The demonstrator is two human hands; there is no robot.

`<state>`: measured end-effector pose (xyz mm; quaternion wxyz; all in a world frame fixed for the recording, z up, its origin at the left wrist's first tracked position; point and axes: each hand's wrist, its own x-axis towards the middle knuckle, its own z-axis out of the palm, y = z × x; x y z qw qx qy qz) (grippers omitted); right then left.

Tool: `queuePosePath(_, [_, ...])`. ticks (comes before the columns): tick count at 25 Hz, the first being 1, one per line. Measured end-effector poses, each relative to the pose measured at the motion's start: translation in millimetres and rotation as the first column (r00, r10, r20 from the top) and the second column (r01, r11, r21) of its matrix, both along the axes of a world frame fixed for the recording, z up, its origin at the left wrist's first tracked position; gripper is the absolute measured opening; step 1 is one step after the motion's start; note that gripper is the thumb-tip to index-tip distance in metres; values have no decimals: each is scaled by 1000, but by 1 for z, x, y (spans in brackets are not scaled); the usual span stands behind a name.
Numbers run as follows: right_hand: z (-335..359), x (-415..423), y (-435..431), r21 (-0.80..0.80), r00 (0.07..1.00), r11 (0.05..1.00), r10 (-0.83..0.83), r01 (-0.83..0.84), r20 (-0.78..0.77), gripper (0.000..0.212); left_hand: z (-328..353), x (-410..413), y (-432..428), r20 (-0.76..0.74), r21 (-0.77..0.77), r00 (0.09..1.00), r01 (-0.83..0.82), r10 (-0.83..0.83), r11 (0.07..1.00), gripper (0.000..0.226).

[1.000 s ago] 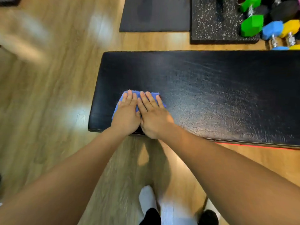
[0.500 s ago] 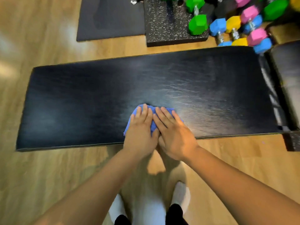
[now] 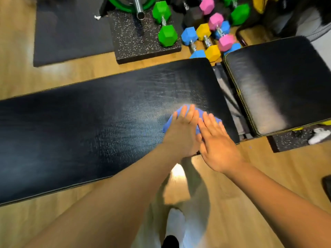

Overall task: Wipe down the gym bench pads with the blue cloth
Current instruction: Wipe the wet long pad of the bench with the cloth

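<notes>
1. A long black bench pad (image 3: 89, 136) is seen from above, running from the left edge towards the right across a wooden floor (image 3: 268, 176).
2. A blue cloth (image 3: 200, 119) is pressed flat on the long pad near its right end, close to the near edge; only its edges are visible around the fingers.
3. The left hand (image 3: 182, 133) is laid palm down on the cloth, fingers stretched out and held together, nothing gripped.
4. The right hand (image 3: 218, 145) is laid flat just beside the left, touching it, fingers extended over the right part of the cloth; its heel reaches past the pad's near edge.
5. A second, shorter black pad (image 3: 279, 83) with yellow stitching is set to the right, separated from the long pad by a narrow gap where the frame shows.
6. Beyond the pads, dumbbells are gathered on the floor: a green one (image 3: 164, 25), with blue (image 3: 192, 43), yellow (image 3: 207, 42) and pink (image 3: 220, 31) ones beside it.
7. A speckled black mat (image 3: 136, 42) and a plain dark mat (image 3: 71, 29) are placed at the top left.
8. White-socked feet (image 3: 174, 228) are seen at the bottom centre.
</notes>
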<state>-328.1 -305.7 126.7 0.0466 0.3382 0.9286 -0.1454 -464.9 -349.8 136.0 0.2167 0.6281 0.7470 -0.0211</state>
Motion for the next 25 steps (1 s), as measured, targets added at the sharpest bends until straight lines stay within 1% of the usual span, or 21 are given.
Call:
queuePosePath(2, [1,0,3,15,998,1000,23,-24,52,70,-6,-2,-8,-54,64,998,32,-28,997,71])
queuePosePath(4, [2,-11,0,52,993,995,77,-82,94,69,-11,-13,-21,-67,141,998,-9,19,990,72])
queuePosePath(6, [2,-37,-14,74,981,983,159,-167,109,65,-15,-31,-48,-124,127,988,-77,93,989,72])
queuePosePath(8, [3,-72,-40,80,970,970,223,-231,98,64,-17,-58,-83,-138,129,980,-128,145,983,73])
queuePosePath(11, [-3,-138,-100,99,943,939,323,-331,81,62,-13,-113,-156,-103,150,956,-258,274,954,80])
queuePosePath(13, [-7,-181,-143,89,918,915,386,-393,91,63,-13,-149,-207,-90,164,935,-326,343,931,79])
queuePosePath(16, [-7,-244,-204,76,857,856,501,-511,122,70,-15,-198,-279,-137,197,891,-404,433,893,75])
queuePosePath(20, [-7,-315,-279,-46,807,811,585,-584,74,71,-26,-256,-366,-156,195,828,-509,539,839,73])
queuePosePath(22, [-9,-347,-320,-46,777,781,624,-622,81,73,-24,-283,-407,-170,184,799,-549,577,815,72])
queuePosePath(25, [-14,-390,-374,-14,737,745,663,-667,136,75,-24,-315,-463,-176,166,758,-606,628,778,72])
